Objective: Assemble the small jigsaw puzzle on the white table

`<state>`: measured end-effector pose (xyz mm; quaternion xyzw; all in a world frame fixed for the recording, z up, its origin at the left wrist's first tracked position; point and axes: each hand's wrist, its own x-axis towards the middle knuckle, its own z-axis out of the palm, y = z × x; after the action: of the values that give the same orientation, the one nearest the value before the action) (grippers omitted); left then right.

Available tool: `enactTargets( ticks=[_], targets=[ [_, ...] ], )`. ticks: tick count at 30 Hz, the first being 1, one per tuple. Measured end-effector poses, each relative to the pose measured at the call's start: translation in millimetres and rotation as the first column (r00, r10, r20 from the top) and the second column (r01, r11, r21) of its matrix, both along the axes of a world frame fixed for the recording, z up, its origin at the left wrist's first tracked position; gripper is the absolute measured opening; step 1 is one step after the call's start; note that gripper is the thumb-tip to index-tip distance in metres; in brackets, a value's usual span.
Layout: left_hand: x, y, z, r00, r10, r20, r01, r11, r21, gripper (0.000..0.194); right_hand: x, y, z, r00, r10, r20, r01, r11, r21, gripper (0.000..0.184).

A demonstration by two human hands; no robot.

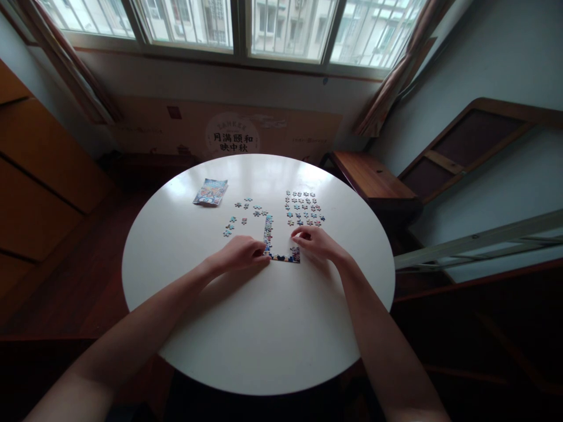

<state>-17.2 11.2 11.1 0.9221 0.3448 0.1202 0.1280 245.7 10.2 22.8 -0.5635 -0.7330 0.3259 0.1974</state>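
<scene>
A partly joined jigsaw puzzle (281,257) lies on the white round table. Its pieces form a left column, a bottom row and a short stub at the right corner. At the lower left corner, my left hand (244,251) is closed, with thumb and fingertips gripping the puzzle's edge. My right hand (317,241) hovers just above the right stub, thumb and forefinger brought together. Whether a small piece sits in that pinch I cannot make out. Loose jigsaw pieces (306,207) stand in rows beyond my right hand. Other pieces (233,219) are scattered beyond my left hand.
A colourful picture packet (211,192) rests at the table's back left. The round table (264,328) has its near edge beneath my forearms. A wooden bench (373,176) stands behind it on the right, and windows (290,29) line the far wall.
</scene>
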Motion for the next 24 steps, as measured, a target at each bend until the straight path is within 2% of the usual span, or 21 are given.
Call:
enactTargets(
  ticks=[24],
  targets=[
    [0.0, 0.5, -1.0, 1.0, 0.005, 0.001, -0.005, 1.0, 0.008, 0.035, -0.6, -0.8, -0.5, 1.0, -0.002, -0.007, 0.002, 1.0, 0.012, 0.023]
  ],
)
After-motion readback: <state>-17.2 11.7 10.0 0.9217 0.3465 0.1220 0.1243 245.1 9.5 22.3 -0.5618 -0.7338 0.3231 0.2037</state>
